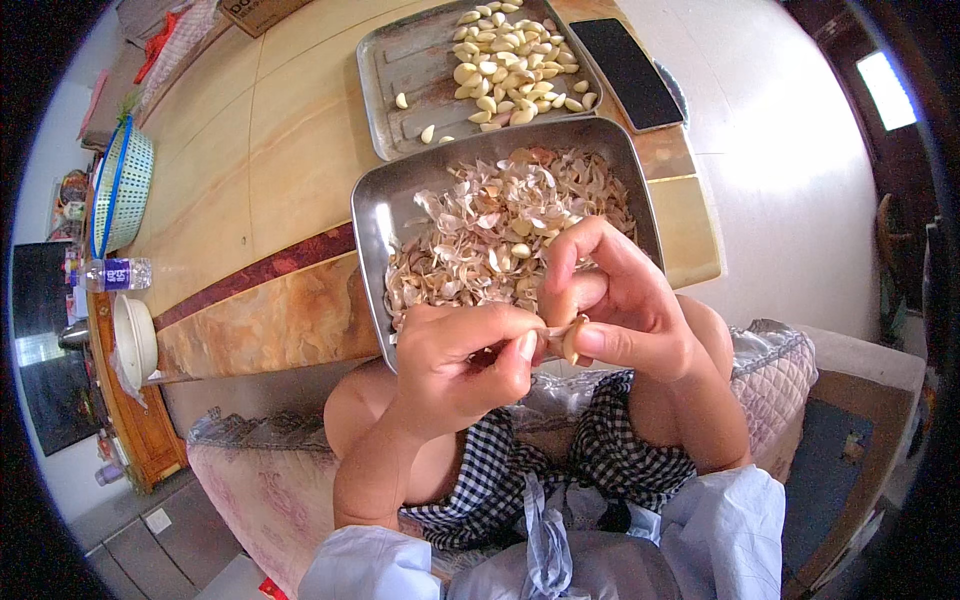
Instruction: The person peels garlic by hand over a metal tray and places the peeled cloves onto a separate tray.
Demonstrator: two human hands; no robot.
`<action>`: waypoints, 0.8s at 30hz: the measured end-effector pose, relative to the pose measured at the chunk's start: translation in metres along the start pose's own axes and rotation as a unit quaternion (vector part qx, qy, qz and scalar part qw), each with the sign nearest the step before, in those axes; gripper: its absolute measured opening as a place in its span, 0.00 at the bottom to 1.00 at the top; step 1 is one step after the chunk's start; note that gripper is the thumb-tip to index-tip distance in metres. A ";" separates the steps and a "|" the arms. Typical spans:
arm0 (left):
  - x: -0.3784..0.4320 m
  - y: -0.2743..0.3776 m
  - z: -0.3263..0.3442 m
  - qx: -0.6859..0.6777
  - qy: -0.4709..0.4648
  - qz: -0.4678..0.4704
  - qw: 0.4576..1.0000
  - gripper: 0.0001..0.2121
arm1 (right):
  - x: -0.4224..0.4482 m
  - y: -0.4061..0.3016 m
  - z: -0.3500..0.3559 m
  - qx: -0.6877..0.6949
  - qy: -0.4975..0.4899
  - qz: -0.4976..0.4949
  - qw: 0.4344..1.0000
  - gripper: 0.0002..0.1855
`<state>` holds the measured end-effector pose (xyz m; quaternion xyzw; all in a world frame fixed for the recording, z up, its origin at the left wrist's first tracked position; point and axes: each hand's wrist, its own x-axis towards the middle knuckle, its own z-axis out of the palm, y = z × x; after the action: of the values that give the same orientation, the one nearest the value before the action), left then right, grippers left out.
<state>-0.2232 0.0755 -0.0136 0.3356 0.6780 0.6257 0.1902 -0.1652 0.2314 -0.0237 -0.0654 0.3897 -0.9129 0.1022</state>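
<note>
Both hands meet above the near edge of a deep metal tray (pixel 373 225) heaped with garlic skins (pixel 480 217). My right hand (pixel 626 315) grips a partly peeled garlic clove (pixel 573 346) between thumb and fingers. Pinched in my left hand (pixel 469 360), between thumb and index finger, is a bit of papery skin joined to that clove. One pale clove (pixel 521 250) lies on the skins. Beyond, a shallower metal tray (pixel 405 60) holds many peeled garlic cloves (pixel 510 60), most of them at its right side.
A black smartphone (pixel 627 73) lies right of the far tray on the marble-patterned table (pixel 300 135). Along the table's left side stand a plastic basket (pixel 129 184) with a blue rim, a plastic bottle (pixel 118 274) and a white bowl (pixel 136 341). A cardboard box (pixel 259 13) is at the far edge.
</note>
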 end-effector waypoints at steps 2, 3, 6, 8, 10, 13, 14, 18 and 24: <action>0.000 -0.001 0.001 0.038 0.013 0.018 0.999 0.02 | 0.000 0.004 -0.003 -0.007 -0.014 -0.001 1.000 0.16; -0.001 -0.004 0.002 0.054 0.037 0.024 0.998 0.02 | 0.000 0.005 -0.004 -0.015 -0.027 -0.002 1.000 0.16; -0.001 -0.010 -0.001 0.028 0.108 -0.004 0.994 0.03 | 0.001 0.010 -0.004 0.008 -0.033 -0.008 0.999 0.15; 0.000 -0.010 -0.007 -0.003 0.176 -0.049 0.983 0.05 | 0.001 0.011 -0.005 -0.039 -0.020 -0.036 0.998 0.15; 0.006 -0.009 -0.007 0.022 0.179 -0.073 0.981 0.05 | 0.001 0.011 -0.005 -0.082 0.007 -0.083 0.993 0.14; 0.012 -0.022 -0.006 0.115 0.167 -0.087 0.975 0.04 | 0.002 0.012 -0.006 -0.122 0.025 -0.144 0.982 0.12; 0.012 -0.027 -0.005 0.160 0.137 -0.066 0.975 0.05 | 0.001 0.011 -0.005 -0.091 0.048 -0.144 0.984 0.10; 0.016 -0.034 -0.002 0.235 0.100 -0.002 0.967 0.06 | -0.001 0.008 -0.004 -0.090 0.041 -0.148 0.984 0.08; 0.021 -0.019 0.001 0.186 0.098 0.110 0.971 0.09 | 0.001 0.007 -0.004 -0.097 0.081 -0.081 0.989 0.08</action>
<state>-0.2415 0.0907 -0.0292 0.3749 0.7567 0.5354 -0.0135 -0.1662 0.2294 -0.0311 -0.0322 0.4772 -0.8781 -0.0107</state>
